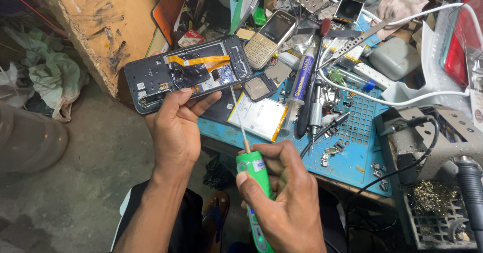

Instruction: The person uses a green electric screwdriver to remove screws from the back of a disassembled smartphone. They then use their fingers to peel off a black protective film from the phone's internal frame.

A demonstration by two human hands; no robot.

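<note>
The left hand (pixel 174 127) grips an opened smartphone (pixel 188 71) from below, thumb on its near edge and fingers curled under, holding it in the air just off the front edge of the counter (pixel 347 162). The right hand (pixel 284 197) is closed around a green electric screwdriver (pixel 256 182), fingers wrapped over its plastic body and thumb pressed on the near side; its thin metal bit (pixel 237 117) reaches up to the phone's lower right part, though whether the tip touches a screw is too fine to tell. The phone is a dark rectangular frame with its back off, showing glossy black foil, an orange ribbon cable across the top and small silvery parts. The screwdriver's lower end is cut off by the bottom of the view. On the blue work mat just beyond the hands lies a flat white battery (pixel 257 117) with a yellow edge, partly crossed by the bit, and a small dark square chip piece (pixel 260 88). Further back sit a champagne-coloured keypad phone (pixel 269 32), a syringe of paste (pixel 300 84), metal tweezers (pixel 352 44) and a looping white cable (pixel 402 99). At the right, a grey metal stand (pixel 437 142) with a black cord and a wire mesh basket (pixel 437 218) of brassy shavings crowd the counter's corner. Crumpled pale cloth (pixel 48 71) lies on the bare concrete floor (pixel 75 182) at the left.
</note>
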